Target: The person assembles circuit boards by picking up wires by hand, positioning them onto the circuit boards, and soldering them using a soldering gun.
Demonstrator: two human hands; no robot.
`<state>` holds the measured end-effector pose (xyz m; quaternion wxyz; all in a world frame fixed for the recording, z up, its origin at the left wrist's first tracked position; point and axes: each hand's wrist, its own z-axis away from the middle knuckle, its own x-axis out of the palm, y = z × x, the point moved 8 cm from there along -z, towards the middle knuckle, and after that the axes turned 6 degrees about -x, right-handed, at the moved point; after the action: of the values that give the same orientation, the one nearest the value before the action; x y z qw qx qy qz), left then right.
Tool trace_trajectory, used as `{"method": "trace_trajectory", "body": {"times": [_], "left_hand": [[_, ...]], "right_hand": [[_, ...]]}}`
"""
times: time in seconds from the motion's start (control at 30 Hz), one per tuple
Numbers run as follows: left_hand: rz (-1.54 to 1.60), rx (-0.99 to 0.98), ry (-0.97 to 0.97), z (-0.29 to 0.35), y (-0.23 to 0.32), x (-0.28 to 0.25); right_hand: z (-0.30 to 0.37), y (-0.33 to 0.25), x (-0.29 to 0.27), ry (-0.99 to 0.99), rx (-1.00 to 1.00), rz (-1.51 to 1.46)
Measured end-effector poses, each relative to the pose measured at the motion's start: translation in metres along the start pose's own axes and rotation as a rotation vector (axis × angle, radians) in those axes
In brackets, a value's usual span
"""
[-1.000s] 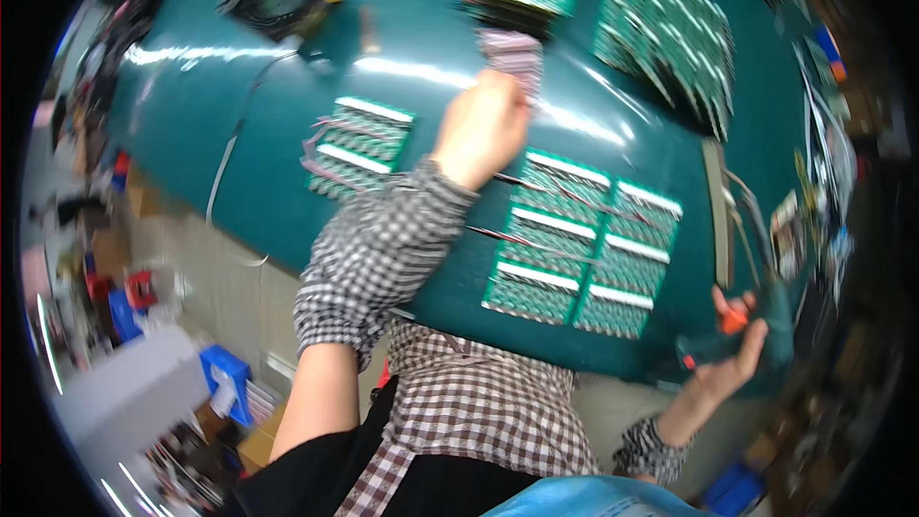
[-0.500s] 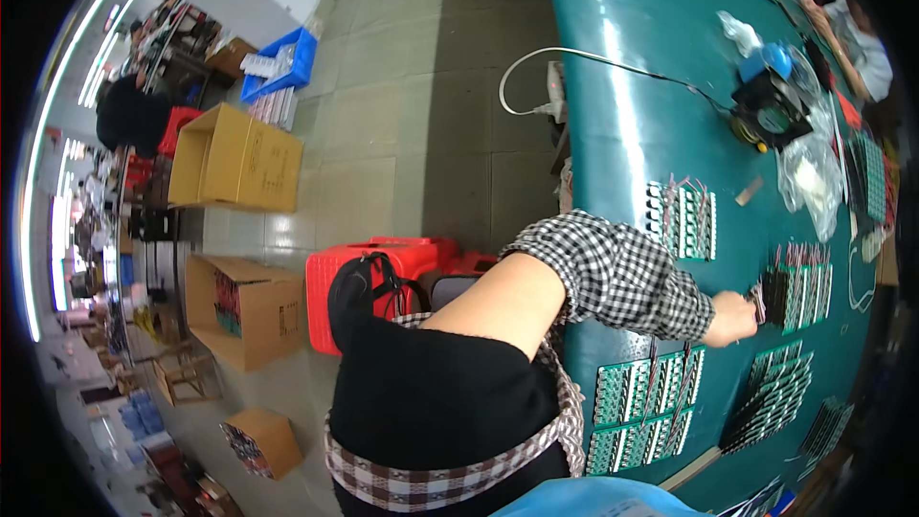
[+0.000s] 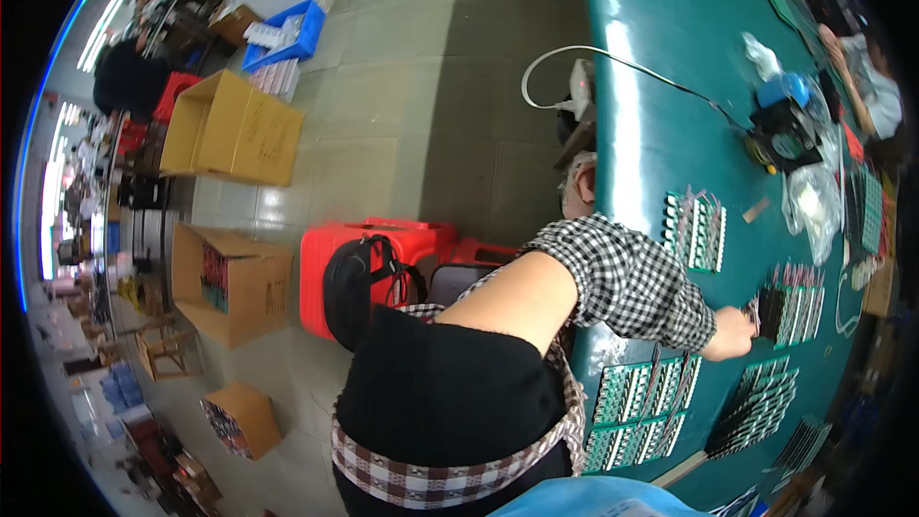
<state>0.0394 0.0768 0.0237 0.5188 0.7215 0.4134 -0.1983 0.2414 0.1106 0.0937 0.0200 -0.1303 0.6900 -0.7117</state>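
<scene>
Left hand (image 3: 729, 335) stretches out at the right of the frame, fingers pinched around a stack of small circuit boards (image 3: 766, 311) above the green table (image 3: 661, 86) (right hand out of sight), board rows (image 3: 639, 407) below.

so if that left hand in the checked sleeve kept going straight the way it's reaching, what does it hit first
Most likely the dark block of green circuit-board strips with red wires lying on the teal table. The left hand already sits at its near edge and may be touching it; depth is unclear.
</scene>
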Motion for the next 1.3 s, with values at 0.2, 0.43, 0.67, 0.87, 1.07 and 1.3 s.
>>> {"method": "trace_trajectory", "body": {"times": [0.2, 0.43, 0.67, 0.87, 1.07, 1.3], "left_hand": [[0.064, -0.047, -0.047, 0.009, -0.022, -0.015], [0.291, -0.046, -0.119, 0.004, -0.018, -0.030], [0.216, -0.091, -0.226, 0.007, -0.017, -0.015], [0.059, -0.031, -0.177, 0.009, -0.009, -0.019], [-0.026, 0.024, -0.119, 0.009, -0.007, -0.018], [0.051, -0.063, -0.189, 0.008, -0.017, -0.014]], "right_hand": [[0.139, -0.035, -0.152, 0.545, -0.113, -0.005], [0.216, 0.012, -0.124, 0.481, -0.181, -0.409], [0.232, 0.036, -0.118, 0.515, -0.163, -0.489], [0.232, 0.047, -0.110, 0.536, -0.116, -0.510], [0.228, 0.049, -0.104, 0.553, -0.105, -0.458], [0.225, 0.055, -0.102, 0.536, -0.091, -0.478]]}}
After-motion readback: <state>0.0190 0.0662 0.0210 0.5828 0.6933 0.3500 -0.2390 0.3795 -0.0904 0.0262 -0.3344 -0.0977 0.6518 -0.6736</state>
